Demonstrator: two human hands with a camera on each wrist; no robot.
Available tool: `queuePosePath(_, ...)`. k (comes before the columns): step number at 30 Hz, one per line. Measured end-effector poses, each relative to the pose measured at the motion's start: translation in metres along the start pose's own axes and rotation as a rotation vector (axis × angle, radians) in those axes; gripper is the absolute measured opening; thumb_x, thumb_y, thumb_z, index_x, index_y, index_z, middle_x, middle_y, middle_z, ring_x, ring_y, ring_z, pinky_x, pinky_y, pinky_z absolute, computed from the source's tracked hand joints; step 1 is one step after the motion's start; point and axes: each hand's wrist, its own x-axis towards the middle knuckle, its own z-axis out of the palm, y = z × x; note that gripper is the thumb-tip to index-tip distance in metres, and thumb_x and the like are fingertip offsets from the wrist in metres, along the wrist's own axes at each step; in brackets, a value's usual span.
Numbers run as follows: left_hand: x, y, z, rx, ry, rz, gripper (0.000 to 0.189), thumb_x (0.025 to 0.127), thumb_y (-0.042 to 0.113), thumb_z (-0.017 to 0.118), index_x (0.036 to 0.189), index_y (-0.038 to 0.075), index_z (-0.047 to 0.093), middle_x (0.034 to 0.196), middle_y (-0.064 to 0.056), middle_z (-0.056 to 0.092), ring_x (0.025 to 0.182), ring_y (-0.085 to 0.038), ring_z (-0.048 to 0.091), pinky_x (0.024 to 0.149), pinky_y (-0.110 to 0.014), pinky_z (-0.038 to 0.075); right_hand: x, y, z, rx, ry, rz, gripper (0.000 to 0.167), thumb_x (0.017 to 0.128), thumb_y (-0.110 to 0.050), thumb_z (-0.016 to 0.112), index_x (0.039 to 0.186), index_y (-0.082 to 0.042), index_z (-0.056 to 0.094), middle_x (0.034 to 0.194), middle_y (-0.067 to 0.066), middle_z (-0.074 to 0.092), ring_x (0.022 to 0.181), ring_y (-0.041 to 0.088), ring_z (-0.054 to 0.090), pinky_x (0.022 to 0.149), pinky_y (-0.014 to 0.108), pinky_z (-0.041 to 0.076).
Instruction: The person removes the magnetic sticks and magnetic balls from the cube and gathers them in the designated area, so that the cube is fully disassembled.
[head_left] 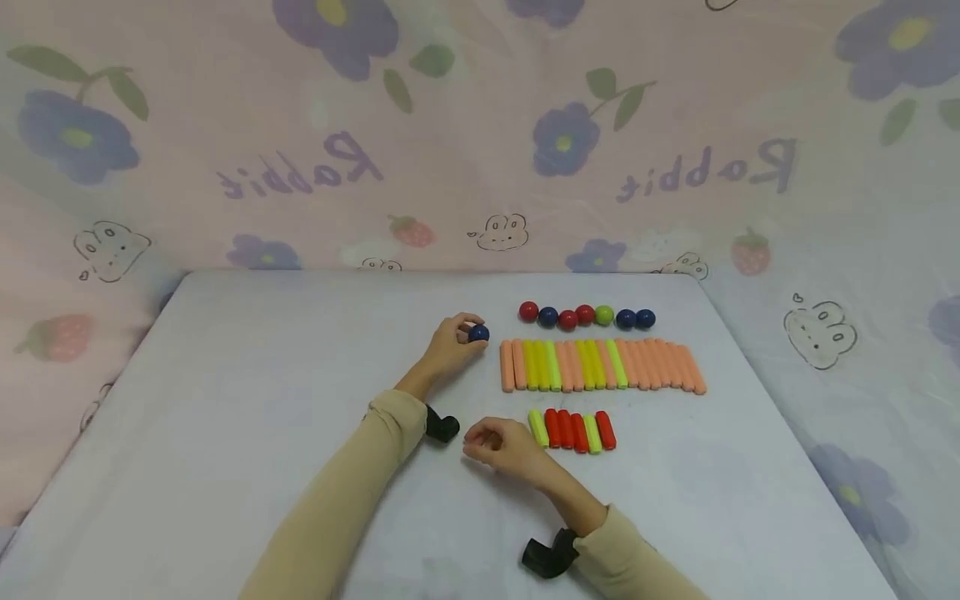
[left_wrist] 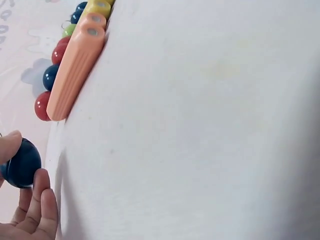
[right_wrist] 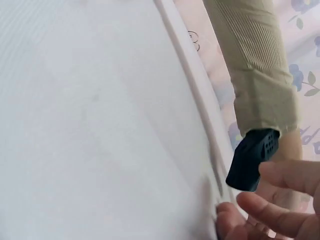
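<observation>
My left hand point(head_left: 450, 343) pinches a glossy dark blue ball point(head_left: 478, 333) between thumb and fingers, left of the rows on the table. In the left wrist view the blue ball point(left_wrist: 22, 166) shows close up, with the thumb over it and fingertips beneath. Nearer the front, my right hand point(head_left: 508, 450) hovers low over the table with fingers loosely bent and nothing between them. Just right of it lies a row of short red and yellow-green rods point(head_left: 566, 429). The right wrist view shows its spread fingers point(right_wrist: 275, 215) and the other sleeve behind.
A row of red, blue and green balls point(head_left: 567, 320) lies at the back right. In front of it are long peach, yellow and green rods point(head_left: 570, 365), side by side. The white table point(head_left: 225, 417) meets a patterned cloth point(head_left: 450, 125) behind. Black wrist cameras point(head_left: 550, 558) hang below both sleeves.
</observation>
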Motion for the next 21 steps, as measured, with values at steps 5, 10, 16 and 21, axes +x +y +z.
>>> queuePosePath(5,0.016,0.005,-0.001,0.028,0.027,-0.005,0.039,0.091,0.013,0.064,0.129,0.009,0.055,0.124,-0.022,0.052,0.108,-0.031,0.057,0.095,-0.040,0.049,-0.001,-0.003,0.002,0.017,-0.055,0.008,0.022,0.091,-0.017,0.065,0.104,0.000,0.066,0.091,0.019,0.066,0.072,0.007,0.053,0.061,0.014,0.045)
queuePosePath(10,0.029,0.006,0.003,0.070,0.032,0.001,0.042,0.091,0.015,0.063,0.132,0.010,0.053,0.124,-0.021,0.053,0.109,-0.031,0.056,0.098,-0.040,0.047,-0.003,-0.006,0.005,0.024,-0.061,-0.008,0.022,0.090,-0.016,0.065,0.104,0.001,0.066,0.092,0.019,0.066,0.073,0.005,0.051,0.062,0.014,0.043)
queuePosePath(16,0.030,0.004,0.012,0.102,0.054,-0.034,0.042,0.091,0.014,0.064,0.131,0.008,0.054,0.125,-0.019,0.058,0.108,-0.029,0.058,0.097,-0.039,0.048,-0.010,-0.003,0.015,0.048,-0.067,-0.011,0.021,0.090,-0.016,0.065,0.102,0.001,0.066,0.091,0.019,0.066,0.073,0.000,0.050,0.065,0.014,0.043)
queuePosePath(21,0.029,0.008,0.026,0.082,0.049,-0.069,0.039,0.092,0.016,0.064,0.128,0.007,0.054,0.128,-0.016,0.059,0.107,-0.027,0.058,0.096,-0.037,0.048,-0.014,0.001,0.020,0.062,-0.048,-0.001,0.021,0.090,-0.016,0.064,0.101,0.001,0.066,0.090,0.019,0.066,0.070,0.000,0.050,0.063,0.014,0.042)
